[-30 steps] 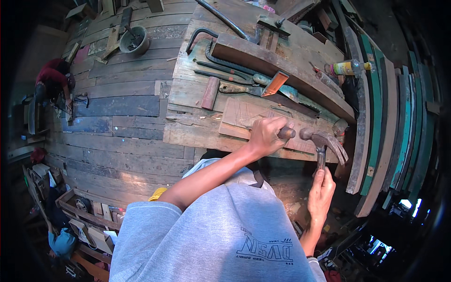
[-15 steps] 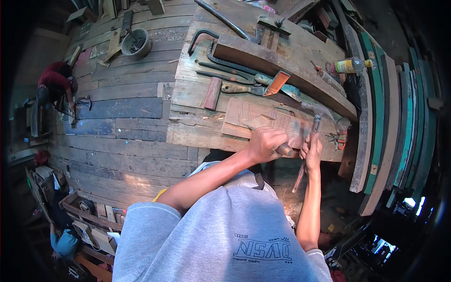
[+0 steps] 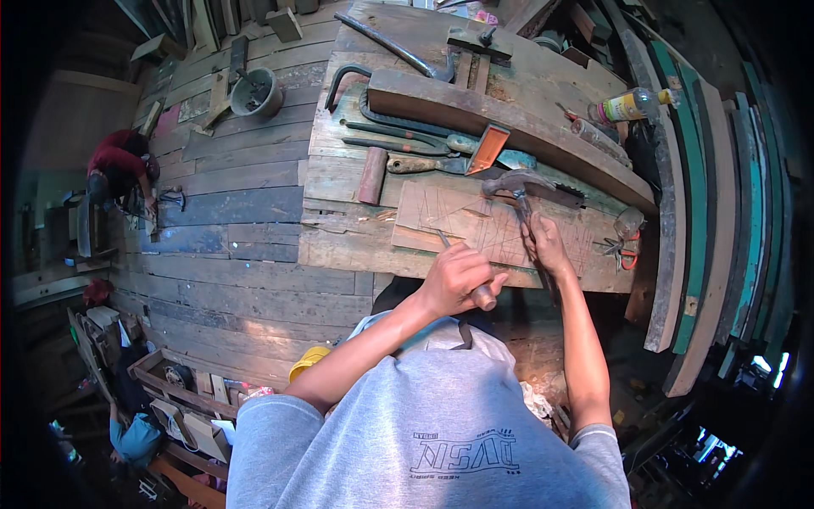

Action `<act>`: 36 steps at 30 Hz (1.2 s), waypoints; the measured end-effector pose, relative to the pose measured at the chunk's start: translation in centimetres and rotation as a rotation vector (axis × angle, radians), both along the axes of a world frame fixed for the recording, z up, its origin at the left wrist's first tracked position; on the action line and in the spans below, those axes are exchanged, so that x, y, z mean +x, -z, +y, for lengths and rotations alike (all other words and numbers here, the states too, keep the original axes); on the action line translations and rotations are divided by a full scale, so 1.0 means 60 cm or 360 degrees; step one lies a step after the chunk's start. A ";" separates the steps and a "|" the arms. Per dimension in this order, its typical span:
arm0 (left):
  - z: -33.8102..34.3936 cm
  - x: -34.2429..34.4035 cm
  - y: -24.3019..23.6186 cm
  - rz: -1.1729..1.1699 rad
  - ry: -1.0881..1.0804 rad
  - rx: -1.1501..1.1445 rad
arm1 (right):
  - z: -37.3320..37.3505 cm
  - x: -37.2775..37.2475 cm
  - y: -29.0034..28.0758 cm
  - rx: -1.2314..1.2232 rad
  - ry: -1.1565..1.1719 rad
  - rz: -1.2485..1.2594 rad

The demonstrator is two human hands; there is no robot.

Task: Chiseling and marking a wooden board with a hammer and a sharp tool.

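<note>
My left hand (image 3: 456, 276) is closed around a chisel (image 3: 465, 267) with a wooden handle. Its blade tip rests on a flat wooden panel (image 3: 475, 222) marked with pencil lines, lying on the workbench (image 3: 339, 246). My right hand (image 3: 547, 243) grips the handle of a claw hammer (image 3: 519, 188). The hammer head is raised over the panel, to the right of the chisel and apart from it.
On the bench behind the panel lie a long timber beam (image 3: 509, 127), several chisels and metal bars (image 3: 398, 144), an orange-red wedge (image 3: 489, 148) and a plastic bottle (image 3: 632, 104). Scissors (image 3: 619, 251) sit at the right. A person in red (image 3: 119, 165) crouches on the plank floor at left.
My right hand has swung the hammer up from below the bench edge to over the panel. My left hand shifted the chisel slightly left.
</note>
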State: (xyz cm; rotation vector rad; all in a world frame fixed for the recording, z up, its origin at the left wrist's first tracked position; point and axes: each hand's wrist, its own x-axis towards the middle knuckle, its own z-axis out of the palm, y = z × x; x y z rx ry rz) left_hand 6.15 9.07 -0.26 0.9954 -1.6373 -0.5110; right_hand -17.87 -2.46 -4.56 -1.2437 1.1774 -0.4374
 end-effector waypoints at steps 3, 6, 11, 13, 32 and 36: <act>0.014 -0.008 0.000 -0.0079 -0.0083 0.0051 | -0.018 -0.012 0.006 0.0026 -0.0155 0.0016; 0.045 -0.014 0.003 -0.0180 -0.0142 0.0151 | -0.023 -0.011 0.009 0.0044 -0.0206 0.0028; 0.078 -0.038 0.006 -0.0268 -0.0332 0.0249 | -0.034 -0.021 0.010 0.0065 -0.0259 -0.0030; 0.087 -0.045 0.010 -0.0264 -0.0398 0.0312 | -0.033 -0.024 0.015 0.0030 -0.0305 -0.0036; 0.100 -0.029 -0.012 -0.0202 -0.0599 0.0481 | -0.032 -0.021 -0.003 -0.0110 -0.0380 0.0052; 0.052 0.028 -0.040 0.0049 -0.0599 0.0701 | -0.031 -0.022 -0.001 -0.0165 -0.0364 0.0098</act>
